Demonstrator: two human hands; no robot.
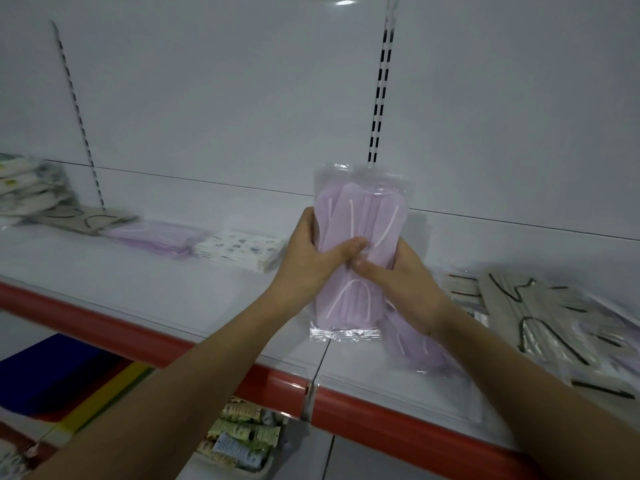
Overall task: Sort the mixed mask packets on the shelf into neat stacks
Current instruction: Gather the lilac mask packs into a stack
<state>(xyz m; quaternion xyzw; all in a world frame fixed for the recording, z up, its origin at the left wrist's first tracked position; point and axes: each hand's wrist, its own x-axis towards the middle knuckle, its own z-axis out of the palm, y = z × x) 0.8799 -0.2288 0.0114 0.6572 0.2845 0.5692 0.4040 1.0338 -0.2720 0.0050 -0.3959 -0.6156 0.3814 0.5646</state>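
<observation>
hands: left hand [308, 258] and right hand [401, 282] clamp lilac packets [360, 223] upright, mid-shelf
shelf [194, 299]: bare white patch left of the hands
red edge [381, 414]: near wrists
grey packets [540, 306]: crowd right side

- The middle of the lilac packets [360, 216] is covered by the left hand [311, 258] and right hand [405, 282]; how many packets are held cannot be told.
- A second lilac pack [415, 351] on the shelf [173, 289] is partly hidden behind the right forearm.
- The stack [31, 188] at far left is cut off by the edge and blurred.
- The grey packs [540, 317] run off the right edge.
- Print on the tubes [242, 434] below is too small to be read.
</observation>
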